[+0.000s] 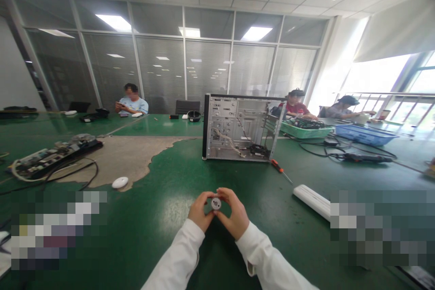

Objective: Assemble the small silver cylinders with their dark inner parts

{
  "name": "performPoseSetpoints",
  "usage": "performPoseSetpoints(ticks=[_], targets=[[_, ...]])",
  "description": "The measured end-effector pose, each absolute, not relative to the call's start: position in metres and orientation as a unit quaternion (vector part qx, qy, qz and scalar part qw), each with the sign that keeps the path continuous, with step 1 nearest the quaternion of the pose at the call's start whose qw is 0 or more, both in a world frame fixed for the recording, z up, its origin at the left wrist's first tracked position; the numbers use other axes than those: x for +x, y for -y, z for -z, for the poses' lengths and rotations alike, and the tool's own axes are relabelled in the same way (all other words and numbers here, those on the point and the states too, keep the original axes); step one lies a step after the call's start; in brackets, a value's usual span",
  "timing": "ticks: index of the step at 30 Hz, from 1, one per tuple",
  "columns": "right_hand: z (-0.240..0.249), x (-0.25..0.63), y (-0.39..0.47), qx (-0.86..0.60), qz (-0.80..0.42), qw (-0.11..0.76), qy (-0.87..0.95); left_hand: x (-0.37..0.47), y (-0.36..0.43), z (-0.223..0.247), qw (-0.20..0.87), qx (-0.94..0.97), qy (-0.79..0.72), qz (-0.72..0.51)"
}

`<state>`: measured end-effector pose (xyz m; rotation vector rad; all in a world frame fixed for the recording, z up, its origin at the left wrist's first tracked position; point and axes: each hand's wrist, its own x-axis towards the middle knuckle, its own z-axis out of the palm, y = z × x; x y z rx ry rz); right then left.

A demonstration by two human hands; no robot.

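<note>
A small round white part [215, 204] with dark spots on its face is held up between both hands, above the green table [176, 176]. My left hand [201, 212] grips its left side with thumb and fingertips. On the other side, my right hand [234, 214] curls its fingers and thumb around the edge of the same part. Beyond the hands stands an open metal computer case [243, 129] with cables inside. An orange and black screwdriver [277, 166] lies at its lower right corner.
A white disc [120, 182] lies left. Farther left are a power strip pile [54, 154] and black cables. On the right are a long white bar [312, 200], a green basket [306, 131] and a blue basket [365, 135]. Several people sit at the far side.
</note>
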<state>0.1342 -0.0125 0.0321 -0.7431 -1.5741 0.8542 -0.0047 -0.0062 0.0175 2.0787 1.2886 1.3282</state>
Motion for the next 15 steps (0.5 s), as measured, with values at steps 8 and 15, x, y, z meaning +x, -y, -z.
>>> performPoseSetpoints(ticks=[8,15], targets=[[-0.0334,0.1359,0.0134,-0.319,-0.313,0.550,0.706,-0.0035,0.0059,-0.0162,0.192,0.729,-0.454,-0.475],[-0.0248,0.1372,0.0055,-0.349,-0.226,0.515,0.750,-0.0036,0.0049,-0.0122,0.211,0.747,-0.461,-0.430]])
